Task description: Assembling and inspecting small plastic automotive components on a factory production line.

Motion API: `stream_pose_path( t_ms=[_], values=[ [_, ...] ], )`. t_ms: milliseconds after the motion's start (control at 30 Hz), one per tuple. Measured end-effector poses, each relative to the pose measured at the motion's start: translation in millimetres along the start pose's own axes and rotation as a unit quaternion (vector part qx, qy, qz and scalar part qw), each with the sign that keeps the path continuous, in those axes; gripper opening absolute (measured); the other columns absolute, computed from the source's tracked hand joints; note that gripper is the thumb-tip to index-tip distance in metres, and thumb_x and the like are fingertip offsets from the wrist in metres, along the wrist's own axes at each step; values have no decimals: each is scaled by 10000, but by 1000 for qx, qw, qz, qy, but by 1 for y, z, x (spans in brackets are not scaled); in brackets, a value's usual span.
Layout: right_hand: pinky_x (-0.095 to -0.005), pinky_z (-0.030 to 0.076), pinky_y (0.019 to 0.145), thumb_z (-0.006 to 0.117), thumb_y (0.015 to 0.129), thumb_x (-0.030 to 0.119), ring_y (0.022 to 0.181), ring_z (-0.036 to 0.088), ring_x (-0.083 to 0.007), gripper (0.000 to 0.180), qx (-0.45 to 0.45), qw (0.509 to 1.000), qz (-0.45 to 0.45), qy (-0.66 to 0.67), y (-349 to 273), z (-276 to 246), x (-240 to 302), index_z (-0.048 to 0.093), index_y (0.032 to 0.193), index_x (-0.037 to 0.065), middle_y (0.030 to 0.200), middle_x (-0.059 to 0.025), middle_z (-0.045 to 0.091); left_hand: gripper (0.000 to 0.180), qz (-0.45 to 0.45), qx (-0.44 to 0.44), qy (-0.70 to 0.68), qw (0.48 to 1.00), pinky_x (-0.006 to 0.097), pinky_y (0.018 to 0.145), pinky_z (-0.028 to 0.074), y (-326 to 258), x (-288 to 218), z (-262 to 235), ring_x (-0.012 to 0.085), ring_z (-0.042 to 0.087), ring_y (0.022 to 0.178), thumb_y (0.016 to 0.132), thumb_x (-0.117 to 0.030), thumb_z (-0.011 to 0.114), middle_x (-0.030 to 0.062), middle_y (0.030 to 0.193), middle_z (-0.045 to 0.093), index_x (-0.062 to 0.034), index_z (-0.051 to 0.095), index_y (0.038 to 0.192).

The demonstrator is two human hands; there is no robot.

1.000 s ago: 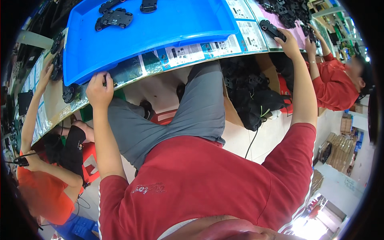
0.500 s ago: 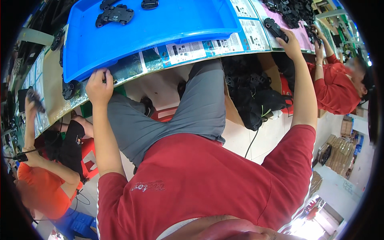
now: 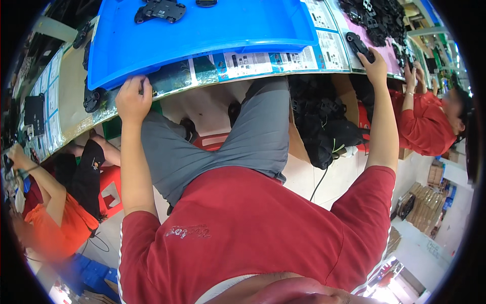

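My right hand (image 3: 375, 67) is at the table's right part, its fingers closed round the near end of a long black toy car part (image 3: 357, 45) with wheel-like ends. My left hand (image 3: 133, 101) is curled at the table's front edge, beside the near left corner of a blue tray (image 3: 228, 44). Its fingers are closed, and what they hold, if anything, is hidden. Inside the tray lie a flat black car-shaped part (image 3: 161, 11) and another black piece (image 3: 206, 2) at the upper edge. A black wheeled part (image 3: 92, 100) rests just left of my left hand.
A heap of black parts (image 3: 377, 23) covers the pink sheet (image 3: 349, 25) at the far right. Below the table stands a carton (image 3: 299, 134) with black items. Co-workers sit on both sides, one in orange (image 3: 63, 223), one in red (image 3: 425, 124).
The view has shifted slightly, so the tray appears farther right and up. My right hand stays on the black part. The left co-worker's hand has moved away from the table's left portion.
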State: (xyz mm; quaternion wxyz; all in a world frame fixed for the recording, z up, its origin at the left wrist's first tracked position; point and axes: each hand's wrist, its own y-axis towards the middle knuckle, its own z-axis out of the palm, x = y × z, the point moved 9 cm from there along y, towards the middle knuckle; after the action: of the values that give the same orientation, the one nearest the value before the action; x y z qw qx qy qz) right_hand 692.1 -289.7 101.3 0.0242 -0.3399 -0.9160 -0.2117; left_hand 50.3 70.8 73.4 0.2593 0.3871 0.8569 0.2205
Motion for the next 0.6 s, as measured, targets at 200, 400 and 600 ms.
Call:
stream_pose_path(
  t_ms=[200,400,600],
  values=[
    [-467,481,1033,783,883,406,1180,638,-430,638,57,998,-19,-19,2,21,-5,637,1315,-41,1239,-290,676,78,0,-16,10,1000,441,662,546,-2,-1,-11,331,687,758,884,-188,701,95,835,697,-120,724,913],
    [-414,519,965,811,875,367,1068,701,-348,605,44,999,14,9,-14,14,-4,662,1266,-70,1142,-241,728,84,7,-34,-14,999,442,655,547,-2,-1,-10,328,685,755,876,-164,708,104,835,683,-91,717,916],
    [-319,535,898,807,915,253,982,699,-212,529,-60,972,92,206,-74,-21,86,647,1289,-86,1092,-155,744,71,-112,-26,-201,973,363,594,521,-19,-3,-20,277,658,664,876,-122,710,86,787,651,-54,698,858]
  ],
)
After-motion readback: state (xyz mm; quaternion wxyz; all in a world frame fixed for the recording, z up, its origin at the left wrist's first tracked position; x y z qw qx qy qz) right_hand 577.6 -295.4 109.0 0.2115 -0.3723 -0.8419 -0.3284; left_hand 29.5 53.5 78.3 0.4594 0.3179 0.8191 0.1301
